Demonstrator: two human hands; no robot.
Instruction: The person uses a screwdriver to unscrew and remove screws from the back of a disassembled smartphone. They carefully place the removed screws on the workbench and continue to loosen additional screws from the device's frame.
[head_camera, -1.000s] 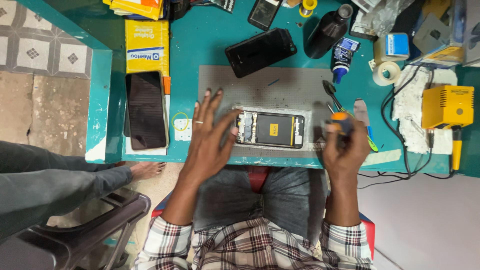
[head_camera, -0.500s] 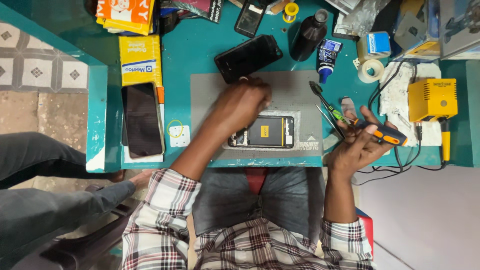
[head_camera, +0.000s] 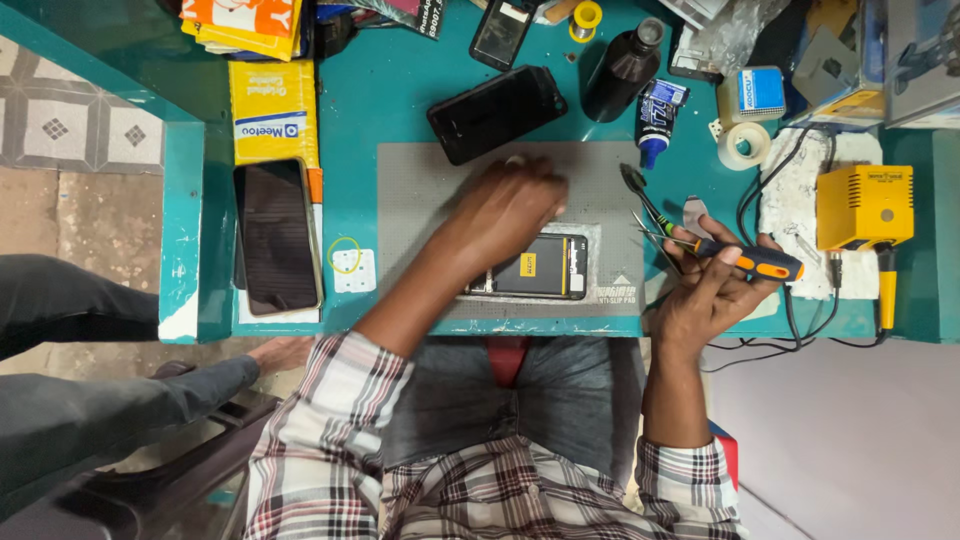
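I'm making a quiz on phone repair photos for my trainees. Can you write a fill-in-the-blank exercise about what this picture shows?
1. The right hand holds a screwdriver with an orange and ______ handle.
2. The opened phone lies on a ______ mat under the left hand.
3. The soldering station at the right of the table is ______ in colour.
4. The phone at the table's left edge lies with its dark screen facing ______.

Missing words: black; grey; yellow; up
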